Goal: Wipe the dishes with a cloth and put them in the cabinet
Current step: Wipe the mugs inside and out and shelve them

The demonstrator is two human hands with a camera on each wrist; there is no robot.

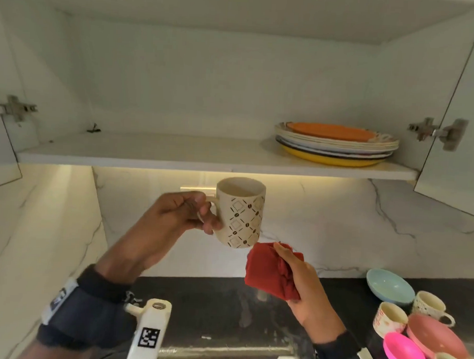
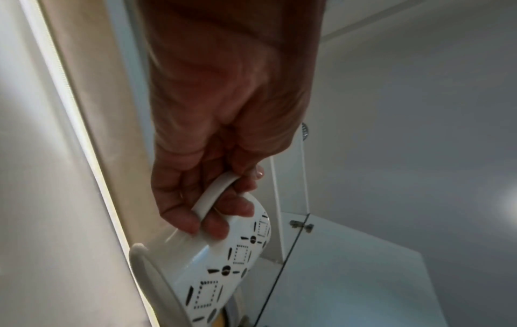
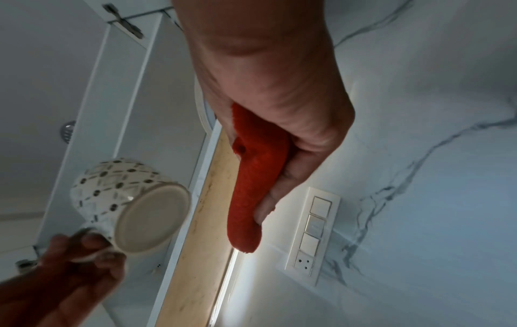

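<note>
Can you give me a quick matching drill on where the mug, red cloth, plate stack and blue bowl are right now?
Things:
1. mug
2. red cloth
3. plate stack
4. blue bowl

Places:
A. on the cabinet shelf, right side
B. held by its handle in the left hand
C. on the dark counter
D. bunched in the right hand

Pairs: 1-B, 2-D, 3-A, 4-C

No text can be read on anything here

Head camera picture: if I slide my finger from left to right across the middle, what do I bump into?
left hand → patterned mug → red cloth → right hand → light blue bowl
</note>
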